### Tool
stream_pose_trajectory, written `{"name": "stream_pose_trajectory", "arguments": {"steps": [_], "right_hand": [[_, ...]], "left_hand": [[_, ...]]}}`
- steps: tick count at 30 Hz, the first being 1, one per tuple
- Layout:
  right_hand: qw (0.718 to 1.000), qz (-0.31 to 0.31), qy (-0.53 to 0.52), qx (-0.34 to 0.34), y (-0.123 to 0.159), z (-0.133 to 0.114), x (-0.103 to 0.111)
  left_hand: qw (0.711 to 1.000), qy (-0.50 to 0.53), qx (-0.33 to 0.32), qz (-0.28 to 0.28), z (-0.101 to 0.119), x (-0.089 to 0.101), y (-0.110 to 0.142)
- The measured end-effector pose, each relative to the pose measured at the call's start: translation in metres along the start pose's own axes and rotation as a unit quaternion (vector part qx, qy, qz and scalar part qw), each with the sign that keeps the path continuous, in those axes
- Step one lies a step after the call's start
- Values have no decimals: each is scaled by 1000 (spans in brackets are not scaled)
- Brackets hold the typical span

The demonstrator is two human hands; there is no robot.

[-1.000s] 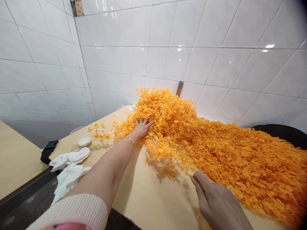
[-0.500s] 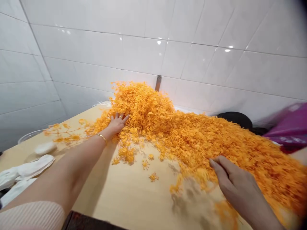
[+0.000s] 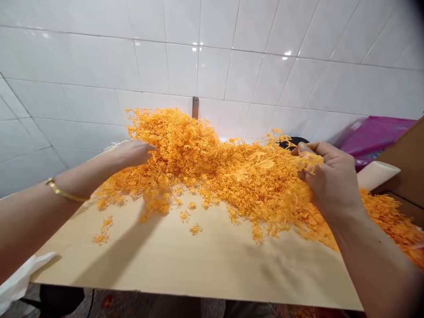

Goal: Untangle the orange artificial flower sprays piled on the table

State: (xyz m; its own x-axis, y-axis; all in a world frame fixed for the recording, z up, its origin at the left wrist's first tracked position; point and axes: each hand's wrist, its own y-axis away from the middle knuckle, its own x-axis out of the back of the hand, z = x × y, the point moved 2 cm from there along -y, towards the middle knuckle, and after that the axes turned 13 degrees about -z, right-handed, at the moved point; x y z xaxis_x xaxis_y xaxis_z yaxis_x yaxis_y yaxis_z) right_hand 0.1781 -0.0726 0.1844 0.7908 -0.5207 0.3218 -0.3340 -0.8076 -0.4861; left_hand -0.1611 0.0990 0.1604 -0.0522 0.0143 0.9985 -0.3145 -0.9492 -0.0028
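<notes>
A large heap of orange plastic flower sprigs, with thin branching stems and small spidery heads, spreads along the back of the table. At the heap's left edge is my left hand, touching the sprigs, its fingers mostly hidden among or behind them. On the right, my right hand is closed in a pinch on an orange plastic sprig, held just above the heap. Several loose orange heads lie on the bare wood-coloured tabletop in front.
White tiled wall stands right behind the heap, with a metal strip against it. At the right are a purple bag, a cream cylinder and a brown board. White cloth hangs at the front left corner.
My view has turned right. My right hand has risen from the heap's front edge to above its right part, a sprig in its fingers. My left hand, spread before, has shifted to the heap's left edge.
</notes>
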Motion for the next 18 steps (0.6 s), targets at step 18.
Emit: {"name": "stream_pose_trajectory", "arguments": {"steps": [18], "right_hand": [[999, 42, -28, -2, 2, 35, 38]], "left_hand": [[948, 127, -283, -78, 236, -159, 42]]}}
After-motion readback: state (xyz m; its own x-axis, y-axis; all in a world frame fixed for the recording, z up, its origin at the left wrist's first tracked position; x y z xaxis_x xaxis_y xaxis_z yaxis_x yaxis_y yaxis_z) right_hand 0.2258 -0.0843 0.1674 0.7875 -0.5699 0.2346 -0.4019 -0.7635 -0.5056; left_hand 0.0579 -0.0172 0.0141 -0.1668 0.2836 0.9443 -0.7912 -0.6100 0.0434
